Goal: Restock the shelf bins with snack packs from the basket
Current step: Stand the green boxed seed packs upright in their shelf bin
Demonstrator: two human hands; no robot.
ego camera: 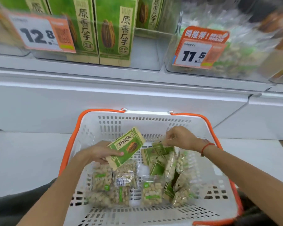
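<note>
A white basket [153,119] with orange rim and handles sits low in front of me, holding several clear nut packs [151,190] and green sunflower-seed packs [157,168]. My left hand [100,152] grips a green and tan seed pack [126,146], lifted above the basket's left side. My right hand [180,137] pinches the top edge of another green pack [163,148] lying among the packs at the basket's right. Above, a clear shelf bin [145,51] holds upright green seed packs [114,28] of the same kind.
A second clear bin [235,51] of nut packs stands at upper right behind an 11.5 price tag [198,53]. A 12.8 price tag [41,34] hangs at upper left. White shelf fronts [121,95] run across below the bins. A red string circles my right wrist [206,146].
</note>
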